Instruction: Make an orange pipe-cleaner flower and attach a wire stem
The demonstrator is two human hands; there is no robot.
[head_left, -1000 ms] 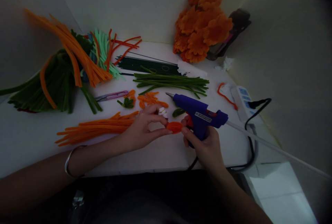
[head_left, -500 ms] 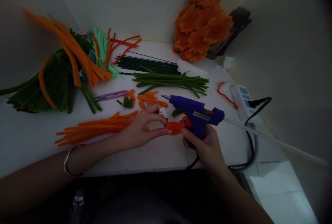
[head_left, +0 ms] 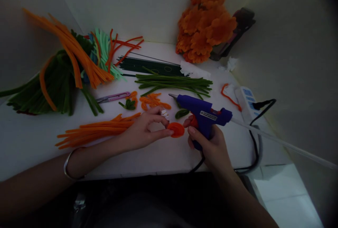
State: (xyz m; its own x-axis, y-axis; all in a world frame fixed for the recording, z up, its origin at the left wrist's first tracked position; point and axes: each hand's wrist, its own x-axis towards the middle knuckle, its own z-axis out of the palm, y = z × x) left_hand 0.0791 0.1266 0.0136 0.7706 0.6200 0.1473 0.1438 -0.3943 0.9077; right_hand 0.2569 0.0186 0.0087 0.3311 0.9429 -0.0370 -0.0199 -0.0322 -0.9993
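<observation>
My left hand [head_left: 144,129] pinches a small orange pipe-cleaner coil [head_left: 176,129] between thumb and fingers, just above the white table [head_left: 31,136]. My right hand [head_left: 208,143] is wrapped round the handle of a blue glue gun [head_left: 202,113], with a finger at its orange trigger. The gun's nozzle points left, above and behind the coil. A clear glue stick [head_left: 285,144] runs out of the gun's back to the right. Small white bits [head_left: 165,114] lie just behind my left fingers.
Orange pipe cleaners [head_left: 97,129] lie left of my hand. Bundles of green and orange ones [head_left: 60,76], pink snips [head_left: 113,97], green stems [head_left: 174,81], dark wires [head_left: 148,66], orange flowers [head_left: 206,23] and a power strip [head_left: 246,103] with a black cord surround the work spot.
The glue gun shifted slightly right and back after dipping left. My right fingertip has come off the orange coil, which my left hand now holds alone, turned more face-up.
</observation>
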